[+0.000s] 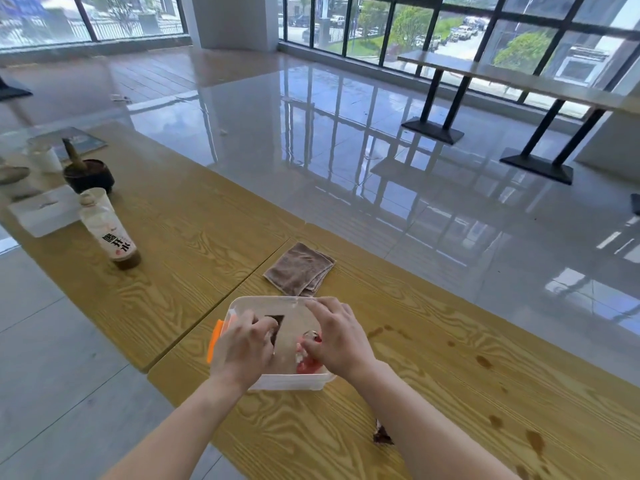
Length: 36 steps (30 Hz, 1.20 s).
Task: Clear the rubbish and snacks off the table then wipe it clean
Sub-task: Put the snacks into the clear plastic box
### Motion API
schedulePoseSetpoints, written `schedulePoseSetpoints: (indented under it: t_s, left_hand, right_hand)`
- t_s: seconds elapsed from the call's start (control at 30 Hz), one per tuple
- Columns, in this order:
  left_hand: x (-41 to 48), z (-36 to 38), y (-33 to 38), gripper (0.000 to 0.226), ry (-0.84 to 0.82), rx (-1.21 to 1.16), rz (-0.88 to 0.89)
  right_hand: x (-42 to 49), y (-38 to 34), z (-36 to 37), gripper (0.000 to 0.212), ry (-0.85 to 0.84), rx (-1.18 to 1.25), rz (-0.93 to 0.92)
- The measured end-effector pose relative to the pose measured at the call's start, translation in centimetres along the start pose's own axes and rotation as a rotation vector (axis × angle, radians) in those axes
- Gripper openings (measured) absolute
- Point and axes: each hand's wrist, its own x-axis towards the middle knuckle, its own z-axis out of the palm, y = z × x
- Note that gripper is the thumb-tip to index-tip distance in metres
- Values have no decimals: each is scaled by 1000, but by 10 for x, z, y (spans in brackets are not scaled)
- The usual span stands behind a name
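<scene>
A clear plastic box [242,303] with an orange clip [214,341] sits on the wooden table [415,393] in front of me. Both hands are over its open top. My left hand [242,351] has its fingers curled at a dark wrapper [276,325] inside the box. My right hand [341,336] pinches a red-and-white snack packet [306,363] low in the box. A folded brown cloth [299,268] lies just beyond the box. A dark wrapper scrap [382,436] lies near my right forearm. Brown stains [483,362] dot the table to the right.
To the left stand a bottle with a little brown drink [109,232], a dark bowl with a utensil [89,173], a white cup [46,157] and a white tray [45,213]. The table's far edge drops to a glossy floor [381,133]. Another table [519,79] stands by the windows.
</scene>
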Motion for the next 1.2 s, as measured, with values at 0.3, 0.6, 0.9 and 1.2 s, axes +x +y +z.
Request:
schedulePoseSetpoints:
  t_s: [0.3,0.6,0.9,1.2]
  left_hand:
    - [-2,2,41,29,28,-168,89]
    - [-25,25,128,32,-26,-267,349]
    - [-46,109,164,38,-438,-145,283]
    - [-36,151,175,45,-589,-33,130]
  right_hand:
    - [-30,41,-32,48,181,42,152]
    - [-93,107,-54,48,90,-6,382]
    - [-140,143,-28,53,-123,-8,524]
    - [-153,155,3,60,-278,-43,508]
